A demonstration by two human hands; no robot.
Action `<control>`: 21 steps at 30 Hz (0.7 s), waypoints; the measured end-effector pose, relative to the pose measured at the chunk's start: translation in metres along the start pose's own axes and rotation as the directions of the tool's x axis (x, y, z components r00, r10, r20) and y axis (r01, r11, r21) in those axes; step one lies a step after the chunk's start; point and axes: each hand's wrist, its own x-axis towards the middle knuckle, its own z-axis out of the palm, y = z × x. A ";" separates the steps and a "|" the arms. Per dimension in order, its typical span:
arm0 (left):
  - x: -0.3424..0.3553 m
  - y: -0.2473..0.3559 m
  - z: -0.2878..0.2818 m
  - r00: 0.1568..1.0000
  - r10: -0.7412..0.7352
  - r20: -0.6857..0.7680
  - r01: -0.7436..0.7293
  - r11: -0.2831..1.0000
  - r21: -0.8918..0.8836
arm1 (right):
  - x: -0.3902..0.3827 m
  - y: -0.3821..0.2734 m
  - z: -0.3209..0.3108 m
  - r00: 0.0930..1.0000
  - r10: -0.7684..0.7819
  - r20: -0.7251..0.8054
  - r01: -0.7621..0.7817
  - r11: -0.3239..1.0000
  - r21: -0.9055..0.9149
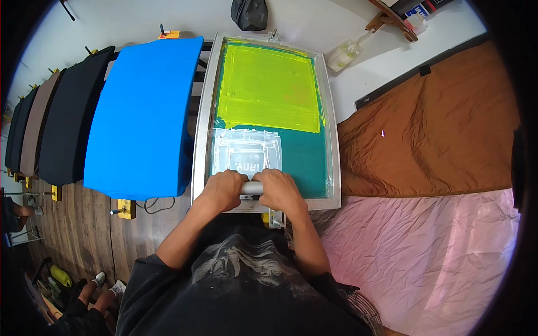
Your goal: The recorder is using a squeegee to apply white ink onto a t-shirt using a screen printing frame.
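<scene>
A screen printing frame (335,151) with pale edges lies in front of me. Its far half carries a yellow-green patch (269,84); the near half shows green mesh (305,162). At the near left is a whitish, taped-looking rectangle (246,147) with some lettering. Near the frame's close edge, my left hand (225,190) and my right hand (277,190) are closed side by side on a squeegee (252,188). Only its light grey, rounded grip shows between them; its blade is hidden.
To the left, a bright blue shirt (143,117) and several black and brown ones are stretched on boards. Brown cloth (431,129) and pinkish sheeting (414,257) spread on the right. A black bag (249,14) hangs behind. Another person's legs (98,297) show lower left.
</scene>
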 end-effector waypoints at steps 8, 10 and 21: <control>0.045 -0.014 -0.027 0.983 -0.046 -0.177 0.041 0.999 -0.034 | 0.052 0.010 -0.032 0.995 -0.015 -0.101 0.005 0.996 -0.092; 0.058 -0.022 -0.023 0.980 -0.046 -0.195 0.043 0.999 -0.020 | 0.069 0.012 -0.035 0.998 0.041 -0.054 -0.045 0.995 -0.084; 0.055 -0.022 -0.001 0.958 -0.041 -0.284 0.055 0.998 0.040 | 0.060 0.015 -0.016 0.988 0.070 -0.134 -0.073 0.997 -0.021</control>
